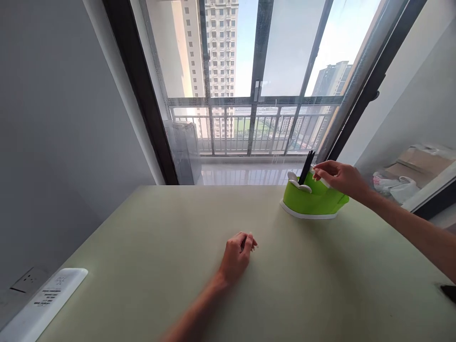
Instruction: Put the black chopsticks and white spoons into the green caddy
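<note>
My left hand (238, 254) rests on the pale green table (160, 247), its fingers curled into a loose fist with nothing visible in them. On the right, my right hand (340, 179) reaches over a bright green holder with a white base (309, 204). Its thumb and fingers are drawn together in a pinch beside several black chopsticks (307, 167) standing in the holder. Whether something thin is between the fingertips is too small to make out. White spoons (301, 186) hang over the holder's left rim.
A white power strip (59, 294) lies along the table's left edge, near a wall socket (29, 280). A dark object (449, 292) shows at the right edge. Beyond the table are a glass sliding door and a balcony railing (274, 128). Plastic bags (401, 187) lie at the right.
</note>
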Action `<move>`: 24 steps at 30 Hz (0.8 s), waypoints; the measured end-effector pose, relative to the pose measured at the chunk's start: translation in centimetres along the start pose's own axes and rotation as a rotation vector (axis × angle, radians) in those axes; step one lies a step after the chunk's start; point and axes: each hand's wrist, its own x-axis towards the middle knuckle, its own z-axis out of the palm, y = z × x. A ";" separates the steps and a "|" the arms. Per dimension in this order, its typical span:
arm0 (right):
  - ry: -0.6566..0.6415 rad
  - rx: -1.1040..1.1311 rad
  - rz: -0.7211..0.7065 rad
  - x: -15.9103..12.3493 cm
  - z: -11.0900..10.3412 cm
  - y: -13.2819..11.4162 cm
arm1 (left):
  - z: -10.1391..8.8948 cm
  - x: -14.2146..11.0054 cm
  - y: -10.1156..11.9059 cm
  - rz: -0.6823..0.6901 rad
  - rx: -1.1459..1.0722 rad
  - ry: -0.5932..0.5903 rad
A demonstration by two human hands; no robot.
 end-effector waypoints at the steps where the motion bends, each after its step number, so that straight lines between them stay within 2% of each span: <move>1: 0.050 -0.014 0.000 -0.2 -0.3 0.0 | 0.0 0.0 0.0 -0.001 0.002 0.003; 5: 0.148 -0.032 0.098 -2.1 -0.3 -2.3 | -0.1 0.1 -0.1 0.008 -0.001 0.005; 8: 0.164 -0.012 0.189 -5.0 1.1 -5.1 | -0.2 0.1 -0.1 0.010 0.004 0.011; 11: -0.063 0.153 0.208 -8.6 4.0 -6.6 | -0.1 0.2 0.1 0.004 0.008 0.015; 14: -0.216 0.413 0.267 -11.6 8.0 -6.3 | -0.1 0.2 0.3 -0.008 0.018 0.035; 18: -0.253 0.672 0.392 -13.5 13.1 -4.9 | -0.1 0.3 0.2 -0.018 0.043 0.073; 21: -0.206 0.713 0.425 -14.0 15.0 -4.5 | -0.1 0.4 0.0 -0.021 0.056 0.084; 24: -0.133 0.727 0.459 -14.3 15.2 -4.5 | -0.1 0.5 0.1 -0.028 0.076 0.084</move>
